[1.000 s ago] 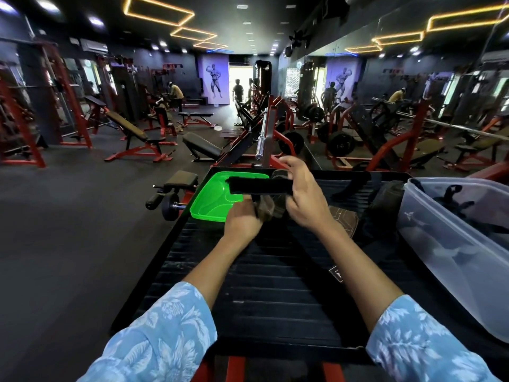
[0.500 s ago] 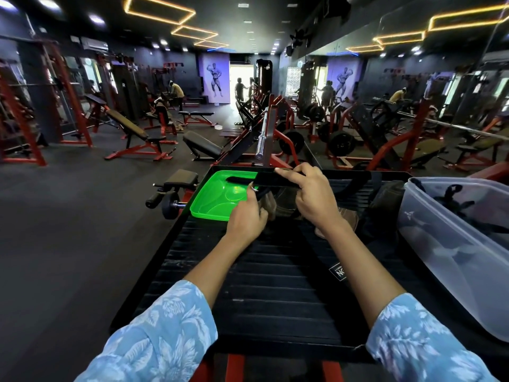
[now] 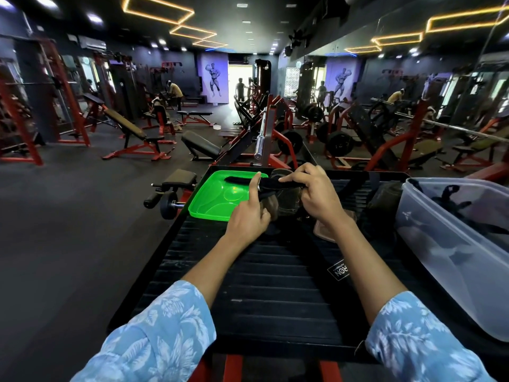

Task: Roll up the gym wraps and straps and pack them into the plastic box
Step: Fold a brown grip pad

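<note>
Both hands, left hand (image 3: pixel 249 216) and right hand (image 3: pixel 316 194), are pinching one black strap (image 3: pixel 271 184) above the desk (image 3: pixel 275 285), rolling apparently just starting; some dark straps are already lying in the plastic box (image 3: pixel 440 244).

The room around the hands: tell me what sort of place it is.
A weight-training gym, plainly: red-framed adjustable benches, a barbell on a rack, loaded weight plates, and bodybuilder murals on the far wall.

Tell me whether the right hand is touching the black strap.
Touching. The head view shows the right hand pinching the black strap between thumb and fingers, while the left hand grips it too.
</note>
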### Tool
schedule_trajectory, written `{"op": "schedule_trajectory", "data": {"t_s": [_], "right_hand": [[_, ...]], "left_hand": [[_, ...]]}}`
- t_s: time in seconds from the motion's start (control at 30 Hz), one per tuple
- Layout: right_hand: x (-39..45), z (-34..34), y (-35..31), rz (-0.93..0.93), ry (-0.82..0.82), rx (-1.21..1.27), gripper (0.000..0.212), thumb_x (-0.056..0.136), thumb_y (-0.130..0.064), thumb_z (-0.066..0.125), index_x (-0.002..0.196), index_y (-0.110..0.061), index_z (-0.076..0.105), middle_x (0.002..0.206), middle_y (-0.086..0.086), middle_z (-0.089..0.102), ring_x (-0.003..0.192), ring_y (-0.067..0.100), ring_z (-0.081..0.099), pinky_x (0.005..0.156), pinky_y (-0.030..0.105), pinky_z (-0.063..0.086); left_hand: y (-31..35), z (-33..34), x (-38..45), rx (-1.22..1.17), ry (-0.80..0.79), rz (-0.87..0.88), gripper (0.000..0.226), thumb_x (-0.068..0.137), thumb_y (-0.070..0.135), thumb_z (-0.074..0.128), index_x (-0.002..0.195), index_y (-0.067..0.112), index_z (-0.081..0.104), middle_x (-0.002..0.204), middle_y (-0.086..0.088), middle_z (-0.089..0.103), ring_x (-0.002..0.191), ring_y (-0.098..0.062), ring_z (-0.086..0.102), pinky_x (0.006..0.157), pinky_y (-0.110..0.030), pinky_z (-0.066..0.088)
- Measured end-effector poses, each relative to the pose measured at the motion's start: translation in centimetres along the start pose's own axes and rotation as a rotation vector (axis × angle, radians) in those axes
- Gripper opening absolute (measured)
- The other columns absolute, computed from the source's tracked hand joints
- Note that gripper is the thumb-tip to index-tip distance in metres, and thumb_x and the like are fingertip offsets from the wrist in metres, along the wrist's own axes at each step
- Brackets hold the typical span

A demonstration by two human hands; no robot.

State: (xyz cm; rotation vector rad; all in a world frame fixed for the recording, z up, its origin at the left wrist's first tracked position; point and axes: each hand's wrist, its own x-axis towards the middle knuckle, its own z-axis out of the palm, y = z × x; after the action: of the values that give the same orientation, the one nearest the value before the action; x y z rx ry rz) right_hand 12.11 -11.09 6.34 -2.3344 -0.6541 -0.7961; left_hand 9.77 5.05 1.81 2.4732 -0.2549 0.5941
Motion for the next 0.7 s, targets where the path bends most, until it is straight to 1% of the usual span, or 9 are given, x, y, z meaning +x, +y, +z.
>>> {"op": "schedule_trajectory", "data": {"t_s": [0.07, 0.13, 0.23, 0.4, 0.5, 0.53, 0.6, 0.63, 0.7], "right_hand": [[-0.1, -0.1, -0.1, 0.012, 0.003, 0.064, 0.056, 0.07, 0.008, 0.033, 0.102, -0.018, 0.072, 0.093, -0.004, 0.054, 0.097, 0.02, 0.048, 0.084, 0.019, 0.035], [-0.1, 0.1, -0.5, 0.012, -0.008, 0.132, 0.058, 0.066, 0.003, 0.03, 0.1, -0.016, 0.073, 0.094, -0.002, 0.057, 0.101, 0.021, 0.049, 0.087, 0.009, 0.029], [-0.1, 0.2, -0.8, 0.01, -0.028, 0.158, 0.06, 0.062, -0.001, 0.028, 0.099, -0.015, 0.073, 0.093, 0.001, 0.059, 0.1, 0.023, 0.051, 0.088, 0.005, 0.026], [0.0, -0.1, -1.1, 0.113, 0.079, 0.203, 0.054, 0.065, -0.002, 0.031, 0.098, -0.015, 0.073, 0.089, 0.007, 0.056, 0.099, 0.017, 0.049, 0.087, 0.014, 0.035], [0.0, 0.0, -1.2, 0.173, 0.102, 0.215, 0.042, 0.069, -0.009, 0.04, 0.094, -0.015, 0.073, 0.083, 0.005, 0.052, 0.088, 0.015, 0.051, 0.077, 0.011, 0.037], [-0.1, 0.1, -1.2, 0.179, 0.09, 0.21, 0.038, 0.07, -0.009, 0.043, 0.093, -0.015, 0.073, 0.081, 0.001, 0.049, 0.084, 0.015, 0.05, 0.072, 0.007, 0.035], [-0.1, 0.2, -1.1, 0.203, 0.074, 0.201, 0.032, 0.073, -0.005, 0.048, 0.091, -0.014, 0.073, 0.077, -0.008, 0.043, 0.078, 0.014, 0.048, 0.065, 0.009, 0.034], [-0.1, 0.3, -1.0, 0.226, 0.077, 0.203, 0.03, 0.075, -0.003, 0.049, 0.091, -0.014, 0.073, 0.077, -0.01, 0.042, 0.077, 0.014, 0.049, 0.064, 0.014, 0.035], [-0.1, 0.5, -0.8, 0.268, 0.109, 0.217, 0.027, 0.078, -0.002, 0.054, 0.092, -0.016, 0.072, 0.082, -0.007, 0.045, 0.078, 0.013, 0.051, 0.066, 0.017, 0.037]], "left_hand": [[0.2, -0.1, -0.1, -0.016, 0.014, 0.05, 0.082, 0.085, 0.009, 0.052, 0.149, 0.016, 0.002, 0.057, 0.0, 0.048, 0.061, -0.033, 0.055, 0.057, -0.03, 0.035], [0.2, -0.1, 0.0, -0.019, 0.007, 0.109, 0.078, 0.084, 0.008, 0.052, 0.149, 0.016, 0.009, 0.061, -0.008, 0.053, 0.063, -0.037, 0.058, 0.056, -0.033, 0.037], [0.0, -0.1, 0.1, 0.031, -0.022, 0.177, 0.077, 0.084, 0.008, 0.051, 0.149, 0.017, 0.011, 0.074, -0.021, 0.062, 0.069, -0.041, 0.06, 0.059, -0.037, 0.041], [0.3, -0.3, 0.1, 0.021, 0.068, 0.144, 0.091, 0.084, 0.009, 0.054, 0.142, 0.032, -0.013, 0.066, -0.012, 0.056, 0.064, -0.038, 0.059, 0.058, -0.033, 0.038], [0.1, -0.1, 0.3, 0.023, 0.119, 0.015, 0.101, 0.084, 0.013, 0.058, 0.14, 0.018, -0.026, 0.076, -0.016, 0.063, 0.071, -0.038, 0.06, 0.062, -0.032, 0.038], [0.1, 0.0, 0.4, 0.038, 0.094, -0.038, 0.098, 0.085, 0.015, 0.058, 0.145, 0.011, -0.019, 0.082, -0.018, 0.065, 0.077, -0.038, 0.061, 0.065, -0.034, 0.04], [0.0, 0.2, 0.7, 0.092, 0.025, -0.093, 0.068, 0.087, 0.021, 0.056, 0.144, 0.007, 0.021, 0.095, -0.02, 0.065, 0.091, -0.04, 0.061, 0.071, -0.038, 0.042], [0.0, 0.2, 0.7, 0.117, 0.007, -0.098, 0.048, 0.088, 0.024, 0.055, 0.129, 0.006, 0.039, 0.097, -0.02, 0.065, 0.094, -0.04, 0.06, 0.072, -0.04, 0.042], [0.3, 0.2, 0.7, 0.134, -0.003, -0.093, 0.031, 0.088, 0.026, 0.053, 0.109, 0.004, 0.049, 0.096, -0.02, 0.066, 0.094, -0.041, 0.06, 0.072, -0.041, 0.043]]}}
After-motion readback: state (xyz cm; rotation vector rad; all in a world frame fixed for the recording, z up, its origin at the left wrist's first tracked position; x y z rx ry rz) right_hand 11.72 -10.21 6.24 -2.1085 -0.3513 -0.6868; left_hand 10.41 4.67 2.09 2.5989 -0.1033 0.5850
